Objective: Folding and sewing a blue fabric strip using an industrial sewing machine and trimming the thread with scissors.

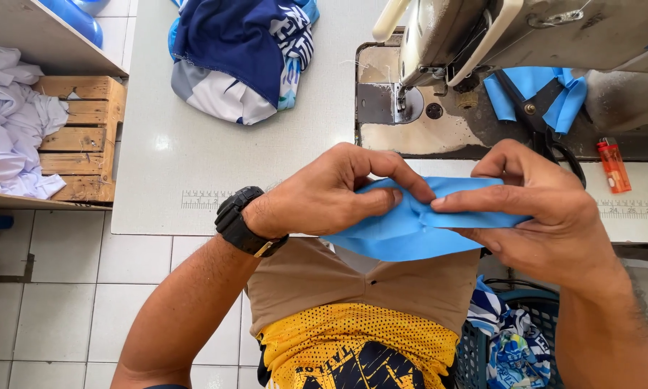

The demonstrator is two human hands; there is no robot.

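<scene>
Blue fabric piece (403, 230) held above the lap before the tabletop (194, 158), left hand (324, 194) fingers (392, 169) curled and pinching its folded edge, right hand (547, 209) fingers closed on it, sewing machine (468, 36) behind

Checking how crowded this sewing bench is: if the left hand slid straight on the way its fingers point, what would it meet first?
The left hand points rightward along the folded light blue fabric it pinches. Almost at once it would meet the fingertips of the right hand, which pinch the same fold from the other side; they look nearly touching, though depth is unclear.
</scene>
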